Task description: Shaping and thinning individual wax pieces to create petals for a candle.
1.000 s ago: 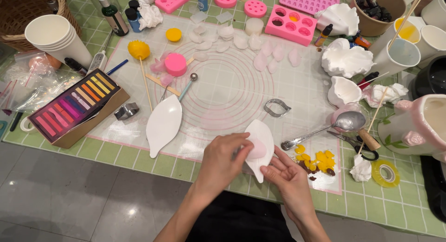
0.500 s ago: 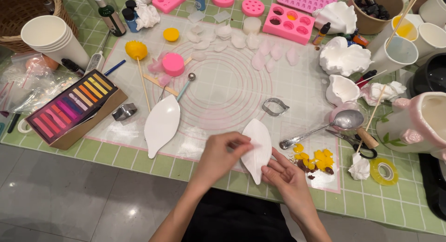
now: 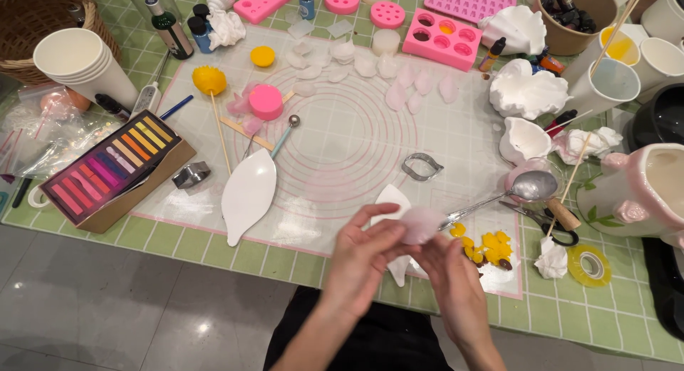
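A pale pink petal piece [image 3: 420,225] is being pinched between both hands at the near edge of the translucent work mat [image 3: 342,136]. The left hand [image 3: 363,260] is being kept closed on the petal's left side, thumb and fingers clenched on it; the right hand [image 3: 452,271] is being pressed against it from below right, fingers grasping the same piece. Petal edges are blurred, so exact finger contact cannot be told.

Directly beneath the grip, a white leaf-shaped mold [image 3: 393,200] is being partly covered by the hands. Just right of the grip, yellow bits [image 3: 491,243] are lying on the mat, and a metal spoon [image 3: 531,187] is being rested with its handle pointing toward the petal. Left of the grip, well apart, a second white leaf-shaped mold [image 3: 248,194] is lying flat. Beyond the grip, a metal cutter [image 3: 421,166] is sitting on the mat; farther out, a row of pale petals [image 3: 399,93] is being laid out. Far left, a box of coloured chalk sticks [image 3: 110,164] is lying open.
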